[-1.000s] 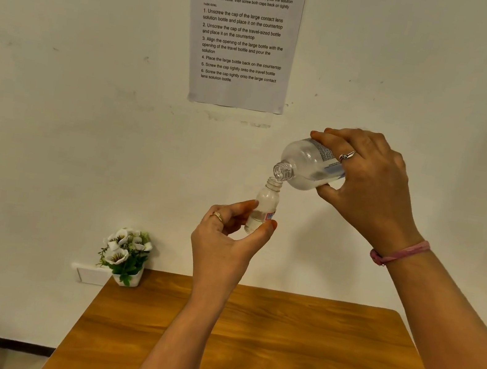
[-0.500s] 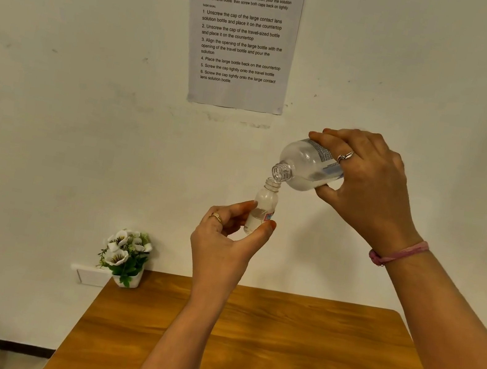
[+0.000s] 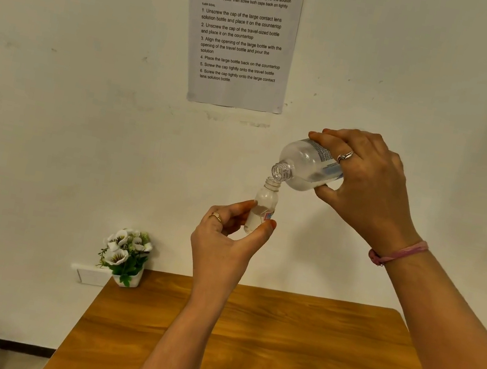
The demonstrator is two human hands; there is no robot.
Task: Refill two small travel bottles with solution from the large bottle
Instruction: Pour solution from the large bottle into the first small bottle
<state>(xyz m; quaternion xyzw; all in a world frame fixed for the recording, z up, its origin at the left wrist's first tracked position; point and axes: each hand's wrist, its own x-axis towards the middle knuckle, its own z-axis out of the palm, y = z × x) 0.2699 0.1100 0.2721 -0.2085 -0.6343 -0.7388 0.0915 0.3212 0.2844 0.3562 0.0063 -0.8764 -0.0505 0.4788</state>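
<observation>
My left hand (image 3: 227,240) holds a small clear travel bottle (image 3: 265,201) upright in the air, gripped low between thumb and fingers, its cap off. My right hand (image 3: 368,187) grips the large clear bottle (image 3: 305,166) by its body and tips it down to the left. The large bottle's open neck sits right over the small bottle's mouth. Clear liquid fills the lower part of the small bottle. Both bottles hang well above the wooden table (image 3: 271,352). No caps and no second small bottle are in view.
A small white pot of white flowers (image 3: 125,256) stands at the table's far left corner, against the wall. A white wall socket (image 3: 91,275) sits beside it. A printed instruction sheet (image 3: 241,31) is taped to the wall above the hands.
Both hands stay almost still. The large bottle's neck has dipped slightly lower onto the small bottle's mouth, and the liquid level in the small bottle looks a little higher.
</observation>
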